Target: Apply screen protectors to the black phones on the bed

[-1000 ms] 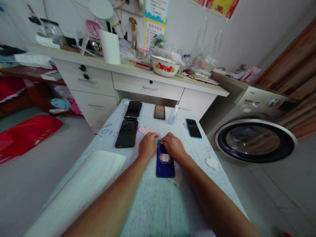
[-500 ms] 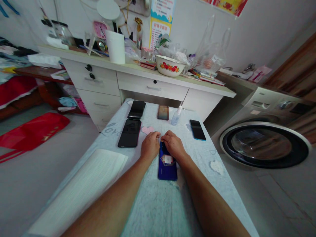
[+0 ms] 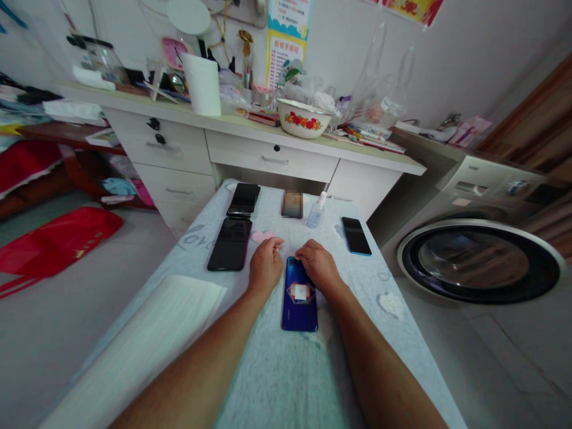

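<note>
A blue smartphone [image 3: 300, 313] lies back side up on the cloth-covered table, a small white sticker on its back. Just left of its upper end is my left hand [image 3: 266, 263], apart from it, with the fingers curled in and nothing visible in them. My right hand [image 3: 318, 263] is at the phone's upper right corner, fingertips pinched together near the top edge; whatever they may grip is too small to see. Beyond my hands stand a clear spray bottle [image 3: 317, 211] and a small pixelated item [image 3: 292, 204].
Two black-screened devices, a nearer phone [image 3: 229, 244] and a farther one [image 3: 243, 199], lie at the left. Another phone [image 3: 356, 236] lies at the right. A folded white sheet [image 3: 147, 339] covers the left front. Behind are a white drawer desk [image 3: 272, 159] and a washing machine [image 3: 478, 238].
My left hand has moved left, away from my right hand and the blue phone's top edge. The gap between my hands is wider, and more of the phone's upper end shows.
</note>
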Available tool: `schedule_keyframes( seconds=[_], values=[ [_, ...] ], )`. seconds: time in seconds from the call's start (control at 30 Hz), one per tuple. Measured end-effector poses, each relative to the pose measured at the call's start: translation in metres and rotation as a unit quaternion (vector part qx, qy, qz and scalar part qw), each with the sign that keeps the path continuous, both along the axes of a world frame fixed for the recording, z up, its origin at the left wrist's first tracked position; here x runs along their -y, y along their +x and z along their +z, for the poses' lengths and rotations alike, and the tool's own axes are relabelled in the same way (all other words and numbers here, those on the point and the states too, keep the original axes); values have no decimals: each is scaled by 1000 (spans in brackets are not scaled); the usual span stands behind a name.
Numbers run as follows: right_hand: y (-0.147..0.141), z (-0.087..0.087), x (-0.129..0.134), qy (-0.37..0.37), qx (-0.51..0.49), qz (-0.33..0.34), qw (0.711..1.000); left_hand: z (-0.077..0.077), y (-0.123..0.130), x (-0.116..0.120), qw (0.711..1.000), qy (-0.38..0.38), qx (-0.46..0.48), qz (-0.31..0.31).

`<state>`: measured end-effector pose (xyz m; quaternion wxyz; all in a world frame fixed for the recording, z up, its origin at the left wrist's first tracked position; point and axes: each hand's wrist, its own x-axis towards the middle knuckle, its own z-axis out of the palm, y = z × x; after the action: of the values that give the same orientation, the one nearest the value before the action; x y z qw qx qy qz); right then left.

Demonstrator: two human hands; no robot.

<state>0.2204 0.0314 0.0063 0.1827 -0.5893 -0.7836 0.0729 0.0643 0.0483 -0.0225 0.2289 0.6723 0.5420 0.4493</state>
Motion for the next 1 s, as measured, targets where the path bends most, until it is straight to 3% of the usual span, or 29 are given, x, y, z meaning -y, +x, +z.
schedule_keyframes(
  seconds=[0.63, 1.0],
  values=[
    [-7, 3, 12, -16, -39, 91, 995, -2, -1, -4, 998, -22, 51, 4],
    [-16, -1, -2, 7, 7, 21, 1000, -2, -1, -3, 997, -31, 64, 1]
  ],
)
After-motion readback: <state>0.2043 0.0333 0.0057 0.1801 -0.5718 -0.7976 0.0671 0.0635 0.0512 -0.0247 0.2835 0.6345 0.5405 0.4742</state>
